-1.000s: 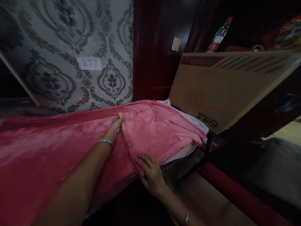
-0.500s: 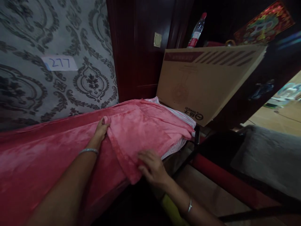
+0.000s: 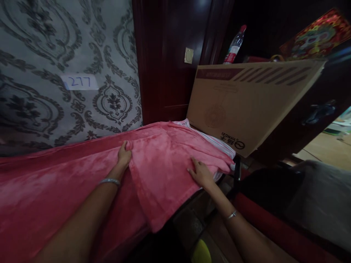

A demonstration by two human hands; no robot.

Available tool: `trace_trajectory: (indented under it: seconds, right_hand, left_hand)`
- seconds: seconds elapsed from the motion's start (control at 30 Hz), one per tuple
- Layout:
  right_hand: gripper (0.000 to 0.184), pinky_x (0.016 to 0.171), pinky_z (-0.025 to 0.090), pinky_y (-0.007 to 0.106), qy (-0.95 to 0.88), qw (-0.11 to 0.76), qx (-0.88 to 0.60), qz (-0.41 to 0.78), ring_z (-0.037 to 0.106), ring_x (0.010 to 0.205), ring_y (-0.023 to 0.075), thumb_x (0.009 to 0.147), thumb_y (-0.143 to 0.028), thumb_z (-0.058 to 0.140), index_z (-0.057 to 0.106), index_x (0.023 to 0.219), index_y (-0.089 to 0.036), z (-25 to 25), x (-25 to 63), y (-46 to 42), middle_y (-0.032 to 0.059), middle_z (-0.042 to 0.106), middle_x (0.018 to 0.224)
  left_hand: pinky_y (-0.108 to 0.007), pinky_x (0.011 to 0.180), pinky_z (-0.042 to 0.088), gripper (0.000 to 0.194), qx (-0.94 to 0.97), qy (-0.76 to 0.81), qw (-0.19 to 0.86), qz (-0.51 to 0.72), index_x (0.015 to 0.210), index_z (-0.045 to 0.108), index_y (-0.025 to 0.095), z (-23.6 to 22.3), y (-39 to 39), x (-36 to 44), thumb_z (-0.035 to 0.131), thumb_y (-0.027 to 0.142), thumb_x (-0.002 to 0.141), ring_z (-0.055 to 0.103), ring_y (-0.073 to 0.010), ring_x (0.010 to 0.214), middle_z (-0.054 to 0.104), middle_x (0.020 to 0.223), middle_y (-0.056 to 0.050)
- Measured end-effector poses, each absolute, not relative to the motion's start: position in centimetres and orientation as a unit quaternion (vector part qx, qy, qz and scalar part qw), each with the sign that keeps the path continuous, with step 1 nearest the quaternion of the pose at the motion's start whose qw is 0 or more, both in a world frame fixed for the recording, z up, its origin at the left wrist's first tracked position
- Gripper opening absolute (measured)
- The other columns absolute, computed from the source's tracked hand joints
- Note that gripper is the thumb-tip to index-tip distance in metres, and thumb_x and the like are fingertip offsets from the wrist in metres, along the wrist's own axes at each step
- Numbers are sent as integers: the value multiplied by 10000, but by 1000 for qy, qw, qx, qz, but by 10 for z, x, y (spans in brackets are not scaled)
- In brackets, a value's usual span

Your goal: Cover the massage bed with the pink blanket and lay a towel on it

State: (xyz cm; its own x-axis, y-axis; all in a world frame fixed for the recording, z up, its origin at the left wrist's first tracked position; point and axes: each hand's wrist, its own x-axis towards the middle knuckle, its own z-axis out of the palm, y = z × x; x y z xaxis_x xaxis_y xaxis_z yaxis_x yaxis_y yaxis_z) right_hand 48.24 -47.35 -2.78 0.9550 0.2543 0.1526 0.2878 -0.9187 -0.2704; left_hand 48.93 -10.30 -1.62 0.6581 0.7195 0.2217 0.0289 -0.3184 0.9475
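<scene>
A pink fleece blanket (image 3: 63, 182) covers the bed, with its end folded back into a flap (image 3: 164, 164). My left hand (image 3: 124, 155) pinches the far corner of that flap, fingers closed on the cloth. My right hand (image 3: 200, 173) lies flat on the flap near the bed's end, fingers stretched out. Both wrists carry a thin bracelet. A white striped sheet (image 3: 216, 142) shows beneath the blanket at the end of the bed.
A large cardboard box (image 3: 246, 98) leans at the bed's end. Behind it are a dark wooden door (image 3: 167, 58) and a plastic bottle (image 3: 234, 45). Patterned wallpaper bears a label reading 277 (image 3: 79, 82). A grey cushion (image 3: 320, 197) lies at the right.
My right hand let go of the flap's near corner and moved up and right onto the top of the flap. My left hand kept its pinch on the far corner.
</scene>
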Motion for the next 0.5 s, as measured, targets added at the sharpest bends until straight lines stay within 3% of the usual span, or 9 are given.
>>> trace_trajectory:
  seconds: [0.17, 0.27, 0.4, 0.5]
  right_hand:
    - [533, 974, 493, 429, -168, 228, -951, -122, 640, 1120, 305, 973, -371, 488, 540, 1430, -103, -68, 492, -488, 194, 680, 1212]
    - [537, 988, 510, 458, -191, 281, -927, -161, 644, 1131, 305, 955, -394, 495, 555, 1416, -125, -86, 498, -494, 172, 686, 1225]
    - [560, 1016, 520, 481, -209, 347, -895, -186, 627, 1191, 300, 947, -440, 518, 542, 1428, -155, -95, 496, -501, 160, 661, 1297]
    - [559, 1077, 493, 472, -246, 378, -874, -182, 555, 1310, 274, 978, -437, 512, 476, 1493, -225, -96, 480, -513, 125, 585, 1426]
  left_hand:
    - [-546, 1206, 301, 678, 822, 258, 384, 330, 1403, 533, 126, 8, -94, 502, 676, 137, 740, 405, -399, 1430, 484, 1491, -222]
    - [-509, 1202, 309, 534, 910, 153, 287, 258, 1336, 593, 126, 22, -105, 528, 591, 141, 802, 444, -365, 1412, 542, 1456, -212]
    - [-385, 1156, 378, 385, 934, 76, 293, 189, 1204, 678, 179, 25, -136, 578, 588, 201, 831, 558, -278, 1325, 661, 1350, -140]
    - [-382, 1149, 370, 371, 941, 64, 295, 150, 1176, 685, 156, 24, -153, 613, 613, 240, 822, 553, -289, 1337, 641, 1372, -175]
